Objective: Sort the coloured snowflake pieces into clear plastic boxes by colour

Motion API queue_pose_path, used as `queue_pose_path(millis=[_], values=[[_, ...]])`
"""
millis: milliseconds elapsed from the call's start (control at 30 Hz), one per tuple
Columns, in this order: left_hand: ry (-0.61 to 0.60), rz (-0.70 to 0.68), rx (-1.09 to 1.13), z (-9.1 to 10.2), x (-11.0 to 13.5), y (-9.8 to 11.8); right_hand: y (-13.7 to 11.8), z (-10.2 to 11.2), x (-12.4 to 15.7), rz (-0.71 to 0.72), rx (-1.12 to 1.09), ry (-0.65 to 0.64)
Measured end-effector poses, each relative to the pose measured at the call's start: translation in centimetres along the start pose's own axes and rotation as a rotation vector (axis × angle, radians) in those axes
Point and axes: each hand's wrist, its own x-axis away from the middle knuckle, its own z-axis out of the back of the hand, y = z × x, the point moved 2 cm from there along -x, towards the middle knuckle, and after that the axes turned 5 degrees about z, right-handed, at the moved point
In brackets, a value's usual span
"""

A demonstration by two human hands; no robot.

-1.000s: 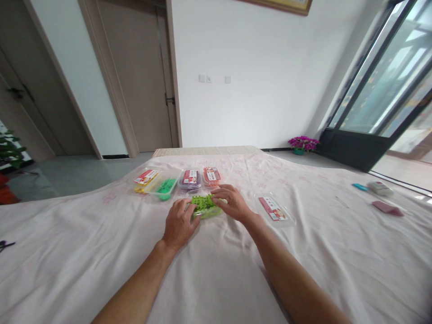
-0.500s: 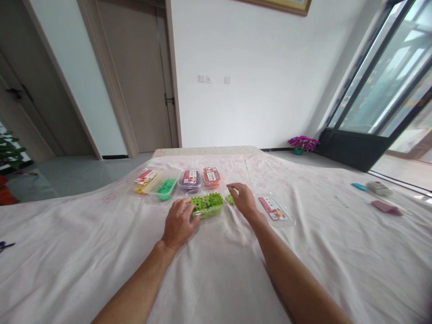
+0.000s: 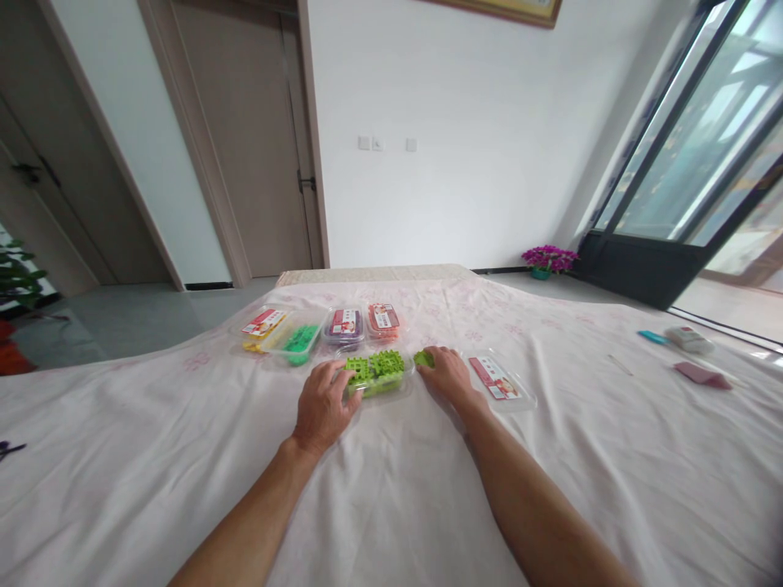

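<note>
The left hand (image 3: 321, 403) lies half-curled round the near left end of a clear tray (image 3: 391, 387), thumb and fingertips pressed to its rim; the palm hides that corner. The right hand (image 3: 451, 375) lies knuckles-up just right of the tray, its fingers bent down onto a loose green piece (image 3: 422, 357). Whether they pinch it or only rest on it cannot be made out (the fingertips cover its right side). The tray sits on the sheet (image 3: 391, 489) between the two hands and holds knobbly light-green blocks (image 3: 374, 367), toothed along their edges, piled above its rim.

Right of the right hand lies a flat clear lid (image 3: 498, 379) with a red label, print too small to read. Beyond the tray stands a row of four thin plastic boxes: yellow (image 3: 263, 324), green (image 3: 299, 338), purple (image 3: 344, 324) and orange-red (image 3: 383, 318), the green one without a lid. The sheet is soft, creased, pale pink with faint flowers. Both forearms are cut off by the lower edge.
</note>
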Motion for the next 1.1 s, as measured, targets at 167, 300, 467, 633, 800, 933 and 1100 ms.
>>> queue_pose_path(millis=[167, 300, 467, 633, 800, 933, 1100], values=[[0.003, -0.01, 0.041, 0.0, 0.0, -0.1, -0.6, 1.2, -0.8, -0.007, -0.244, 0.195], [-0.004, -0.017, 0.062, -0.1, 0.1, -0.3, -3.2, 3.1, -0.8, 0.192, -0.47, 0.313], [-0.011, -0.016, 0.069, -0.1, 0.1, -0.4, -5.4, 3.6, -0.4, 0.436, -0.463, 0.189], [-0.013, -0.013, 0.08, -0.1, 0.0, -0.4, -5.6, 3.1, 0.0, 0.538, -0.423, 0.149], [-0.021, -0.004, 0.085, -0.2, 0.1, -0.5, -5.9, 3.1, 0.1, 0.537, -0.358, 0.059], [-0.035, 0.023, 0.11, -0.4, 0.3, -0.7, -3.6, 3.6, -0.7, 0.385, -0.353, 0.113], [-0.029, 0.142, 0.221, -0.9, 0.4, -1.3, 2.4, 4.9, -1.3, -0.096, -0.075, -0.031]])
